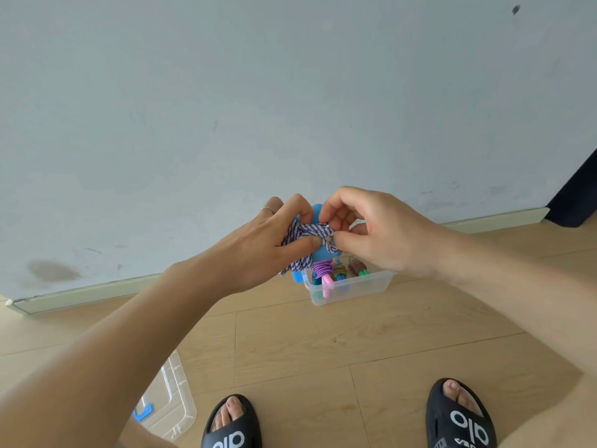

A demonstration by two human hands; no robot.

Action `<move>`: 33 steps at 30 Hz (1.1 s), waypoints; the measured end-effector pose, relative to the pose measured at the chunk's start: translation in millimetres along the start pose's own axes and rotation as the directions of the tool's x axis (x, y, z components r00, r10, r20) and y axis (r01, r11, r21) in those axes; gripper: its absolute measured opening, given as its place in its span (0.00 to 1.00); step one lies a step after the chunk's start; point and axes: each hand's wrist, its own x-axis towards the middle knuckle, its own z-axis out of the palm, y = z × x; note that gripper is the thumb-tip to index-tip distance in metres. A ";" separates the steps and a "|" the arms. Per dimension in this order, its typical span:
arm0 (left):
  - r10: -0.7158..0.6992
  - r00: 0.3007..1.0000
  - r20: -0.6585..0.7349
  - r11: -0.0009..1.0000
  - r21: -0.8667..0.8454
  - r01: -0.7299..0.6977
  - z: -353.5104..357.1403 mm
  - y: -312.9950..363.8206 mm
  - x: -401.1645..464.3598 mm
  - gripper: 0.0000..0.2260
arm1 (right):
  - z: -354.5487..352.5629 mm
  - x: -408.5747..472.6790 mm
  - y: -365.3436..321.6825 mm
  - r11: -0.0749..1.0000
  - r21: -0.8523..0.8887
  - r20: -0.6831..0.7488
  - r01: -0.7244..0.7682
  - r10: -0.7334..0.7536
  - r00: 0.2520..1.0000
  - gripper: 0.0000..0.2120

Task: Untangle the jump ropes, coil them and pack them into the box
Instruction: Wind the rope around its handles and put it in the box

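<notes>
Left hand [274, 234]: fingers curled round a bundle of purple-and-white striped rope [302, 232], thumb pressed on the wrap at its middle; a thin ring [267, 209] sits on one finger. Right hand [365, 227]: thumb and fingertips pinch the same rope at the wrap, just beside the left thumb, other fingers curled above. Blue handles [323, 252] of this rope show behind and below the bundle; loose coils hang under the left hand. Both hands are held in the air above the floor [323, 344], over the left end of a clear plastic box [352, 287] that stands on the floor near the baseboard [97, 291]. Box contents: several coiled ropes, one purple [321, 268] with a pink handle [327, 284], others with blue and green handles; exact count cannot be told. A clear lid [171, 399] with a blue clip [142, 413] lies on the floor at the near left, well apart from the box. Two feet in black slides [231, 425] at the near edge.
</notes>
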 end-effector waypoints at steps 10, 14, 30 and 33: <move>-0.054 0.984 -0.168 0.998 0.007 0.056 6.8 6.7 3.0 0.06 | 0.0 4.7 -3.7 0.997 0.075 -0.002 -0.023 0.023 1.000 0.11; -0.051 0.961 -0.273 0.993 0.086 0.077 10.6 11.0 2.1 0.05 | 3.6 7.3 -3.6 0.999 0.042 -0.061 -0.018 0.020 0.998 0.12; 0.113 0.869 -0.482 0.946 0.319 0.054 15.1 7.7 2.5 0.05 | 8.2 3.6 -15.3 0.989 0.141 -0.216 -0.040 0.070 0.974 0.03; 0.192 0.857 -0.479 0.911 0.412 0.026 14.7 8.1 3.4 0.06 | 9.1 1.7 -17.9 0.963 0.258 -0.248 -0.079 0.145 0.958 0.01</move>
